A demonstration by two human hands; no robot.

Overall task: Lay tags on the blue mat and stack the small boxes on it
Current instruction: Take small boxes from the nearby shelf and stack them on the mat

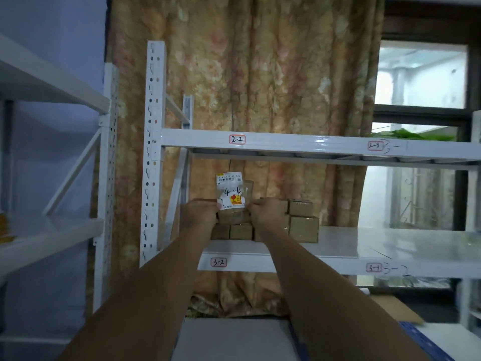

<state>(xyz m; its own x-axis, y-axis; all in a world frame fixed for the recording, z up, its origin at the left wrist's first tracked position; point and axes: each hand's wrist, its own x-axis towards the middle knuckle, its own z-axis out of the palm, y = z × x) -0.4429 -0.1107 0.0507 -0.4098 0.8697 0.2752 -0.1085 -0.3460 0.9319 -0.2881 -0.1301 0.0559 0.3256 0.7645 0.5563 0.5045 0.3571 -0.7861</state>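
Note:
Several small brown cardboard boxes are stacked on the white shelf marked 3-2. Both my arms reach out to them. My left hand and my right hand pinch the lower edge of a white tag that stands upright; it bears a barcode, the handwritten "4-4" and a red and yellow sticker. Behind the tag is a clear plastic sleeve. A small box sits just under the tag between my hands. A strip of the blue mat shows at the bottom right.
The white metal rack has an upper shelf labelled 2-2 and 2-3 close above the boxes. A second rack stands to the left. A floral curtain hangs behind. A grey surface lies below, with flat cardboard at the right.

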